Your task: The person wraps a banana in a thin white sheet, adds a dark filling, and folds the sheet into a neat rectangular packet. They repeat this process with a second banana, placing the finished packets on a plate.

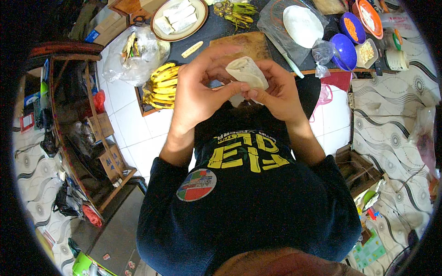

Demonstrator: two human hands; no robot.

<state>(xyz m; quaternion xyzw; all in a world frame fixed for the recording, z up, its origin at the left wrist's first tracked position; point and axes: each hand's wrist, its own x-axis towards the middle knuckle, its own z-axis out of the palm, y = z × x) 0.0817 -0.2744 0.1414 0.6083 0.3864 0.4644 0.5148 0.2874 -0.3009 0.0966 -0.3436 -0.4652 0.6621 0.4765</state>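
Between my two hands, above the table's near edge, is a pale wrapper roll (248,73) with folded sides. My left hand (203,86) grips its lower left edge with the thumb. On the other side, my right hand (279,91) holds it between thumb and fingers. Behind the roll lies a wooden cutting board (247,43), partly hidden by my left fingers. A stack of round white wrappers (304,26) rests on a plastic sheet to the right, beside a knife (285,57) with a pale handle. Near my left hand sits a bunch of yellow bananas (162,86).
At the far left, a brown-rimmed plate (203,26) carries several white rolls. One peeled banana (192,49) lies below it, near a plastic bag of peels (134,58). To the right stand a purple bowl (345,51), a bowl of orange shreds (351,29) and a tub of chopped filling (366,51).
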